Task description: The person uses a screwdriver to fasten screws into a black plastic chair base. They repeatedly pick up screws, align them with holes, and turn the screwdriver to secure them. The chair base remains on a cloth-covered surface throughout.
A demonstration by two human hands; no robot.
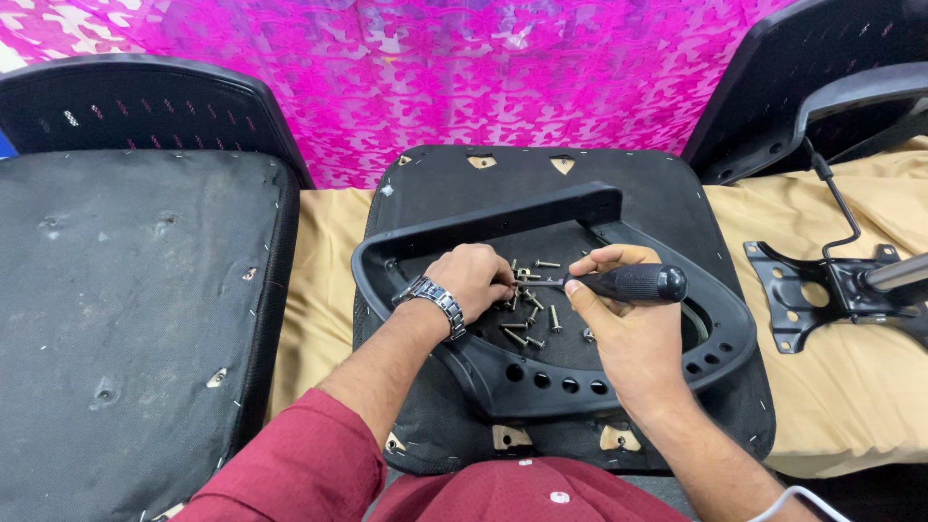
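key relation: the screwdriver (pixel 619 283) lies level, long axis left to right, its tip meeting the left hand (pixel 471 280) at the middle of the seat underside (pixel 657 184).
right hand: the right hand (pixel 623 329) is wrapped around the black handle, thumb along the top; it is the hand driving the tool.
left hand: fingers curled narrow, pinching at something small by the tip, too small to tell what; a metal wristwatch (pixel 437 300) sits on the wrist.
loose screws: a scatter of screws (pixel 527 324) lies just below and between both hands, touching the seat underside.
armrest frame: a black plastic armrest frame (pixel 541 372) loops around the hands and screws, hemming them in on all sides.
surroundings: second seat base (pixel 126 290) to the left, well apart; metal chair mechanism (pixel 822 290) to the right on the tan cloth (pixel 319 290); pink patterned cloth (pixel 483 77) behind.
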